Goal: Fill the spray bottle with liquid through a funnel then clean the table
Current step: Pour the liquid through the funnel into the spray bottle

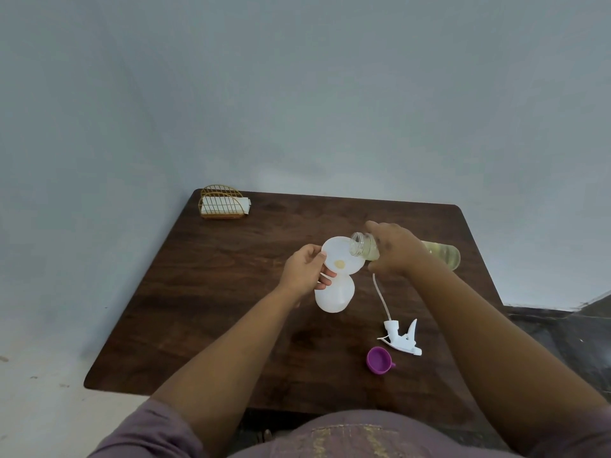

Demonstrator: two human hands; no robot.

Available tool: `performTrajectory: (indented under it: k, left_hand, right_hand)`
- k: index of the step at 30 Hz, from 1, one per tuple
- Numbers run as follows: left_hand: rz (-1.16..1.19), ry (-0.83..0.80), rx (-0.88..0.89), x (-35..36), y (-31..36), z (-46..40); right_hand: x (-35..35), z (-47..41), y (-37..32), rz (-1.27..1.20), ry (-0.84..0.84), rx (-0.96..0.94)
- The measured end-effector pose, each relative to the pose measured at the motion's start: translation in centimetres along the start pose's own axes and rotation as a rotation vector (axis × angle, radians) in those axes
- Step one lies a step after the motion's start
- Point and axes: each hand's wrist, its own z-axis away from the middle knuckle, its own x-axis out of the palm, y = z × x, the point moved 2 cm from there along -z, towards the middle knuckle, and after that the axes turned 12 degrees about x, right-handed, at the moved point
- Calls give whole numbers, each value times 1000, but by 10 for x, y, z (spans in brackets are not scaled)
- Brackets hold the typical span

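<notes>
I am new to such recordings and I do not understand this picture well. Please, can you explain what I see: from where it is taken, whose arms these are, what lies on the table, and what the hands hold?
There is no machine here. A camera worn on a person's head looks down at their own two bare arms.

The left hand steadies a white funnel set in a white spray bottle. The right hand tilts a clear bottle of yellowish liquid, its open mouth over the funnel.

On the dark wooden table lie the white spray head with its thin tube, a purple cap, and, at the far left corner, a gold wire holder with white napkins.
</notes>
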Motion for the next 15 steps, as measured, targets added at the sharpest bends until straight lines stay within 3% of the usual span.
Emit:
performTrajectory:
  k: [15]
  left_hand:
    - [20, -10, 5, -1, 3, 2]
  right_hand:
    - [-2, -3, -7, 7, 17, -36]
